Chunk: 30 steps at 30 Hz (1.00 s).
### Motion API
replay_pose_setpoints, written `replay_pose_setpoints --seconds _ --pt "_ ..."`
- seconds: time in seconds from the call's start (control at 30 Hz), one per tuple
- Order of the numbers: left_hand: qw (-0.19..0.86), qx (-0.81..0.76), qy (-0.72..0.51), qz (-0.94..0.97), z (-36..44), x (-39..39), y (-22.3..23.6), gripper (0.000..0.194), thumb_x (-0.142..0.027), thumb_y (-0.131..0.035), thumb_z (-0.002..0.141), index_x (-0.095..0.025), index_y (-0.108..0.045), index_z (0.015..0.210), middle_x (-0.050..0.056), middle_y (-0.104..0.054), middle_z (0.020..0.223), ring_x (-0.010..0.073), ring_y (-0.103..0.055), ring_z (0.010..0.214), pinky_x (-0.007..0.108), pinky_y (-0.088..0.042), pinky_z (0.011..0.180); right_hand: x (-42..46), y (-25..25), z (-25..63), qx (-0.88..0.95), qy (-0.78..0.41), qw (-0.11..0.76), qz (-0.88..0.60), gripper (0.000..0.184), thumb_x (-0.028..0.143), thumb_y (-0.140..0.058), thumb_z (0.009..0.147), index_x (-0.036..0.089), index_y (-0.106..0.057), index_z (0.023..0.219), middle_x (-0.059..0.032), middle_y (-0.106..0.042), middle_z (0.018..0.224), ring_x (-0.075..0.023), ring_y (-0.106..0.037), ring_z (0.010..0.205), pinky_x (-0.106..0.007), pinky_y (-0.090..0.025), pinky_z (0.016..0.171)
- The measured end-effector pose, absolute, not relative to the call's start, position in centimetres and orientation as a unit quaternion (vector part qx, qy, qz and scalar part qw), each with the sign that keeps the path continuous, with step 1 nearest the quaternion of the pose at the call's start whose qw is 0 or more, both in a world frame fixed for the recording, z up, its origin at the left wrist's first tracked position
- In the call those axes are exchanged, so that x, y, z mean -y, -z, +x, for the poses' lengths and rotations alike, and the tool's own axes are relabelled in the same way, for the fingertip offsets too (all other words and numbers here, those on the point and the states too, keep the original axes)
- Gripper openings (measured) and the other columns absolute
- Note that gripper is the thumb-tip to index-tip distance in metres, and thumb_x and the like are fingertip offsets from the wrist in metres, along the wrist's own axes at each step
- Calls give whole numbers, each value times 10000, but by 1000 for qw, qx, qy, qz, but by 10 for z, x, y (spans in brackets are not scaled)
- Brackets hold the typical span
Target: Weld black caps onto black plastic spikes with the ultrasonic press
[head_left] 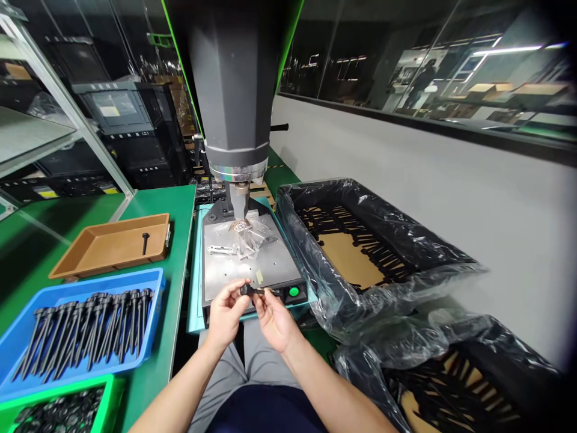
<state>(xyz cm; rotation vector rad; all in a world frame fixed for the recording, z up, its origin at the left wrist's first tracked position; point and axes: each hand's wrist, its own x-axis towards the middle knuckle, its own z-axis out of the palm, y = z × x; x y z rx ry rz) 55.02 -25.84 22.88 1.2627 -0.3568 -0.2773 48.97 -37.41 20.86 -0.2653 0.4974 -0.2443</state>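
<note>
Between my two hands lies a black plastic rod with a round cap-like head (247, 290), held roughly level above the front edge of the machine's metal plate (220, 282). My left hand (229, 310) pinches the head end. On the thinner shaft, my right hand (276, 319) closes its fingertips. A green button (294, 291) sits just right of my right hand. Farther back, the grey press head (238, 201) points down at a piece of clear plastic film (255, 237) on the plate.
At left, a blue tray (157, 288) holds rows of similar black rods. A brown tray (94, 255) has one black part, and a green bin (112, 391) holds small black pieces. Two plastic-lined boxes, one (406, 231) behind another (509, 343), hold black parts at right.
</note>
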Motion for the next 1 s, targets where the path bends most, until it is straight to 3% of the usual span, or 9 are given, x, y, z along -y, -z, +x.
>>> replay_pose_setpoints --seconds 0.13,0.27,0.37,0.47,0.57,0.67,0.83,0.93,1.0 --pt "738 214 76 635 556 256 -228 267 -288 -762 723 -186 -737 969 70 -641 1028 151 -574 798 265 -472 705 372 -206 480 -245 52 950 -187 150 257 -769 781 143 -675 797 -26 -719 749 -108 -696 676 -142 -549 574" --pt "711 217 67 666 562 258 -229 270 -307 -758 725 -190 -745 967 55 -637 966 128 -530 699 255 -445 641 376 -202 465 -186 60 886 -421 305 453 -728 792 156 -661 807 -21 -660 637 -126 -615 507 -187 -468 415" --pt "694 241 94 671 559 264 -228 273 -317 -759 720 -194 -751 964 56 -650 924 126 -522 647 261 -436 610 390 -203 463 -178 236 773 -562 210 360 -773 765 187 -712 866 -55 -702 875 -151 -652 803 -216 -538 702" --pt "693 263 121 661 551 273 -227 234 -308 -751 732 -186 -747 931 67 -671 903 135 -546 650 272 -448 625 402 -206 467 -156 246 742 -604 337 361 -762 772 230 -704 1076 -65 -679 1106 -191 -608 1036 -263 -502 888" --pt "691 272 133 657 545 280 -225 158 -298 -740 748 -180 -730 853 71 -684 891 151 -581 694 272 -464 647 405 -205 469 -132 179 761 -609 389 455 -665 843 198 -685 1134 -51 -699 829 -148 -625 699 -231 -520 635" --pt "681 275 151 662 546 286 -222 161 -302 -737 753 -183 -734 861 90 -686 972 186 -615 824 271 -483 688 406 -200 468 -149 166 782 -582 452 522 -609 864 168 -666 1139 18 -589 589 -71 -428 413 -183 -357 395" --pt "750 123 266 593 564 318 -213 321 -309 -764 737 -154 -706 1012 108 -696 1014 160 -642 789 236 -518 664 426 -192 472 -209 220 794 -527 465 537 -667 808 163 -641 1085 32 -584 602 -56 -417 412 -153 -304 358" --pt "834 -42 367 410 580 348 -211 318 -337 -730 778 -105 -659 984 167 -665 1118 186 -677 868 256 -564 701 438 -189 476 -232 227 804 -498 445 503 -732 752 179 -638 1043 40 -594 596 -66 -459 424 -147 -323 350" --pt "870 -147 393 260 591 364 -210 382 -417 -654 836 -69 -614 989 192 -673 1051 201 -693 845 288 -589 694 444 -187 478 -238 231 806 -490 428 477 -759 729 185 -636 1016 38 -612 612 -69 -488 435 -147 -342 355"
